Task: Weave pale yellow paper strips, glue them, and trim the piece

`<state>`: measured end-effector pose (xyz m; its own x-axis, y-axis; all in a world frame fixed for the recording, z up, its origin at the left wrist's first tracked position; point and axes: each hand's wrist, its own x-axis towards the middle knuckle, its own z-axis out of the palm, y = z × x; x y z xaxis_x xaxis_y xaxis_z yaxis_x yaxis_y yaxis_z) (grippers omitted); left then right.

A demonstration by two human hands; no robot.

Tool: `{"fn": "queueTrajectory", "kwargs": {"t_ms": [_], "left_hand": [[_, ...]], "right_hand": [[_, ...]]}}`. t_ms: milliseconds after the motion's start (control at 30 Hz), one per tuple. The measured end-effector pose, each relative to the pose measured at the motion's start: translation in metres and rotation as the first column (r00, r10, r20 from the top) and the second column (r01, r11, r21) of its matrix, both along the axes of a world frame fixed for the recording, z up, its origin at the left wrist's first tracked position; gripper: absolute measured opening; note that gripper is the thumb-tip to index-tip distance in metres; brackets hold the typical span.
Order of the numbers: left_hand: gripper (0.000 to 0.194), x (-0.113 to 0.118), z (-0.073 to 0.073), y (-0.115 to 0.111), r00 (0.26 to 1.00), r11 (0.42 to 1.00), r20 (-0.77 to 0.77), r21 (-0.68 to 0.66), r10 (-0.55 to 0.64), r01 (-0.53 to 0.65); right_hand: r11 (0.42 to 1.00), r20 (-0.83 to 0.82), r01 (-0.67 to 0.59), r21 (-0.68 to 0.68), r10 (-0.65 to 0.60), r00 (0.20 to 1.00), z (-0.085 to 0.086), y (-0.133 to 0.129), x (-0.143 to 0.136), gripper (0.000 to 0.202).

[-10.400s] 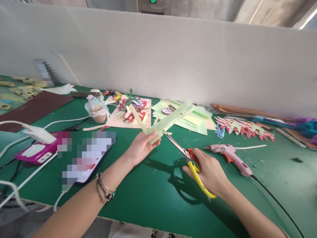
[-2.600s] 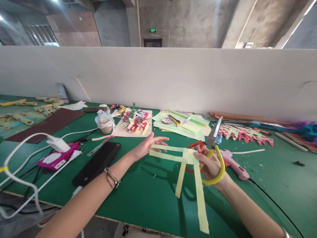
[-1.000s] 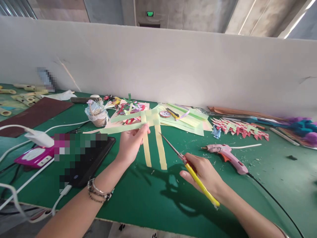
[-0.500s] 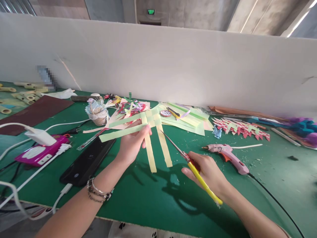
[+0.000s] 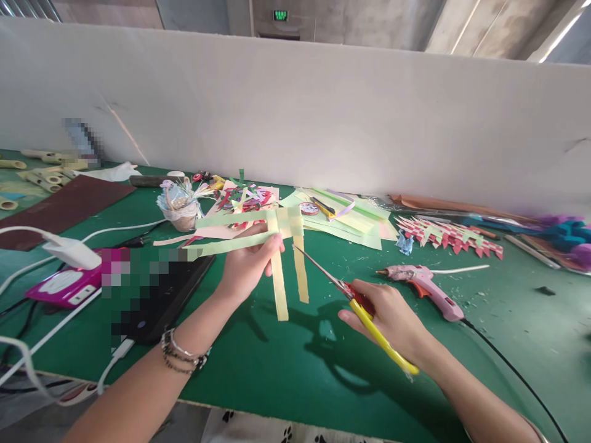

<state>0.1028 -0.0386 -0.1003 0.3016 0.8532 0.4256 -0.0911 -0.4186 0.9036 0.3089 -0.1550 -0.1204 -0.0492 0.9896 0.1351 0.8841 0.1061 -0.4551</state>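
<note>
Woven paper strips (image 5: 280,277), pale green and pale yellow, are pinched in my left hand (image 5: 247,261) at the centre. Two green strips reach left and two yellow strips hang down toward the table. Closed around scissors (image 5: 381,338) with yellow and red handles is my right hand (image 5: 390,314). The blades point up and left, and their tip is beside the top part of the right hanging strip; whether they touch cannot be made out.
A pink glue gun (image 5: 429,289) lies right of my right hand, its black cord running forward. Paper sheets (image 5: 341,227), a small wrapped pot (image 5: 181,212) and a red-white woven piece (image 5: 452,239) lie behind. A magenta power strip (image 5: 64,286) and a black phone (image 5: 161,307) are left.
The right hanging strip has swung left, and the woven part has turned slightly. The scissors' tip has shifted a little left with my right hand almost in place.
</note>
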Motion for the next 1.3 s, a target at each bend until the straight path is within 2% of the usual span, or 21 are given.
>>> {"fn": "queueTrajectory", "kwargs": {"t_ms": [333,800,1000,1133,1300], "left_hand": [[0.020,0.001,-0.001,0.001,0.999,0.993,0.027,-0.116,-0.023,0.026],[0.022,0.001,-0.004,0.007,0.999,0.993,-0.022,-0.117,-0.035,0.033],[0.020,0.000,-0.006,0.013,0.999,0.990,0.025,-0.138,0.031,-0.027],[0.028,0.000,-0.008,0.015,0.992,0.972,0.053,-0.213,0.111,-0.098],[0.031,0.002,-0.004,0.012,0.992,0.975,0.124,-0.217,-0.019,0.046]], "right_hand": [[1.000,-0.077,-0.005,-0.011,0.004,0.997,0.000,0.001,0.002,0.048],[0.996,-0.097,-0.034,-0.087,0.026,0.995,0.003,0.001,0.007,0.048],[0.995,-0.085,-0.035,-0.091,0.028,0.996,0.001,0.003,0.008,0.046],[0.997,-0.080,-0.020,-0.077,0.014,0.997,0.001,0.005,0.011,0.044],[0.986,-0.091,-0.149,-0.074,0.143,0.986,0.003,0.001,0.011,0.040]]}}
